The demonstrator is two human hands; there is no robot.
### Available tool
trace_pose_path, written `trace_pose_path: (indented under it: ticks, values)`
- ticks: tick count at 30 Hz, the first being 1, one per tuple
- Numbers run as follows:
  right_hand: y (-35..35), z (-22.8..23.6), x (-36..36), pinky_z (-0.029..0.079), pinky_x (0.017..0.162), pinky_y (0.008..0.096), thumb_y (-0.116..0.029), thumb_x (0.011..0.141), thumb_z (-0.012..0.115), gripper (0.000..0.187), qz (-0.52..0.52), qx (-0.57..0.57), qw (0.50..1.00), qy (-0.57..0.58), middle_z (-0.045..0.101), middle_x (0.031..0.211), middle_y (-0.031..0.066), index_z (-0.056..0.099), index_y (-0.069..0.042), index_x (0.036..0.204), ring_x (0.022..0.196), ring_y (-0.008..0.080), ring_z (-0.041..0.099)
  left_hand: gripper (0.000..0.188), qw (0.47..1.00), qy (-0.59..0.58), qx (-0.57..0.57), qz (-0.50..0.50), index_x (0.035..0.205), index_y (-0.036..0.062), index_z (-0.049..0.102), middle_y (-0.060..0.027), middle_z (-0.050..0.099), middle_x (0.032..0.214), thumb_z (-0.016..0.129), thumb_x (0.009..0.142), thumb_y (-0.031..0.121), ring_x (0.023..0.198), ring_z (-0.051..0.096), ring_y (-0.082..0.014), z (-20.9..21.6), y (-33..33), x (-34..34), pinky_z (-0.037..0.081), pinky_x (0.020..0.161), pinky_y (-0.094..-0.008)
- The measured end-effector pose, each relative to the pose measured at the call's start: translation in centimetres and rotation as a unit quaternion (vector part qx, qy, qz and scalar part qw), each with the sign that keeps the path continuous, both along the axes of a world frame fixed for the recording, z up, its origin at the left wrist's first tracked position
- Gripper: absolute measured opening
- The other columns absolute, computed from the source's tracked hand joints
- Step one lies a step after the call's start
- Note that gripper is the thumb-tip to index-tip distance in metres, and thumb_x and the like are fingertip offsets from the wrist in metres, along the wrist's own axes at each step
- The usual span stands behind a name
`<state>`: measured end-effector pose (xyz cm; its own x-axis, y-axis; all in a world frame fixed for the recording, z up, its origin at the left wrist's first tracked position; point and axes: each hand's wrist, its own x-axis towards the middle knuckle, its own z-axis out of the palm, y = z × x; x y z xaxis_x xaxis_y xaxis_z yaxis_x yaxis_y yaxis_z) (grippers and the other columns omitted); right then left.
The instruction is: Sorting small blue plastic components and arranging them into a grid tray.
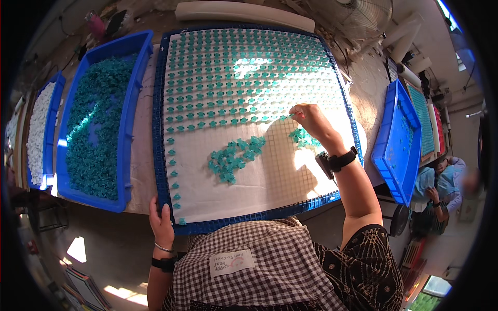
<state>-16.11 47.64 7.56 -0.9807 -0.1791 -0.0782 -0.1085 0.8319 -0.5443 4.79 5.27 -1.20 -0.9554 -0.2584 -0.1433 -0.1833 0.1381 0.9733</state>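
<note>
My right hand [311, 120] is over the sheet, its thumb and fingertips pinched at a small teal plastic piece [291, 115] at the right end of the lowest full row. My left hand [161, 224] rests at the near left corner of the blue gridded frame [160, 129], thumb and fingers apart. A white sheet [207, 199] lies on the frame, with teal pieces in even rows across its far part and down its left edge. Two loose heaps lie on the sheet: a larger heap [232, 159] in the middle and a smaller heap [302, 137] below my right hand.
Left of the frame stands a blue tray [127, 155] full of teal pieces; beyond it is another blue tray [49, 140] of white pieces. A tilted blue tray [386, 160] with scattered pieces stands at right. A white roll [244, 15] lies behind. Another person [441, 186] sits far right.
</note>
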Motion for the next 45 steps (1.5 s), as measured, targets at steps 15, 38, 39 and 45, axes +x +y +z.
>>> trace_pose_path:
  ticks: [15,38,39,45]
  values:
    - [20.1,-4.3,14.1,0.048,0.083,0.0375,-0.036,0.078,0.071,0.043,-0.315,0.211,0.905,0.195,0.064,0.089,0.0141,0.062,-0.009,0.111,0.089,0.0314,0.061,0.054,0.994,-0.046,-0.091,0.044,0.136,-0.0064,0.035,-0.0189,0.046,0.132,0.047,0.098,0.029,0.121,0.045,-0.0262,-1.6,0.6,-0.2,0.034,0.101,-0.0344]
    - [24.6,-8.0,19.4,0.026,0.050,0.0274,-0.051,0.095,0.046,0.050,-0.350,-0.162,0.923,0.004,0.036,0.061,-0.0041,0.048,-0.007,0.070,0.058,0.0081,0.034,0.050,0.998,-0.003,0.054,0.033,0.129,0.0021,0.047,-0.0025,0.059,0.090,0.058,0.092,0.034,0.072,0.053,-0.0077,0.5,-1.2,-0.9,0.046,0.065,-0.0238]
    - [25.7,-7.7,19.3,0.029,0.049,0.0260,-0.050,0.095,0.046,0.048,-0.364,-0.148,0.919,-0.012,0.038,0.061,-0.0044,0.050,-0.008,0.072,0.056,0.0079,0.036,0.050,0.997,-0.013,0.073,0.014,0.129,0.0015,0.047,-0.0028,0.059,0.092,0.057,0.093,0.034,0.076,0.054,-0.0079,0.8,-1.3,-0.9,0.046,0.068,-0.0241]
    - [23.7,-4.9,18.7,0.023,0.044,0.0175,-0.052,0.094,0.048,0.042,-0.455,-0.206,0.860,-0.108,0.037,0.061,-0.0095,0.057,-0.015,0.078,0.052,0.0006,0.034,0.033,0.977,-0.024,0.167,0.130,0.109,0.0016,0.058,-0.0049,0.063,0.095,0.055,0.094,0.031,0.086,0.060,-0.0103,0.7,-6.0,4.3,0.048,0.079,-0.0252]
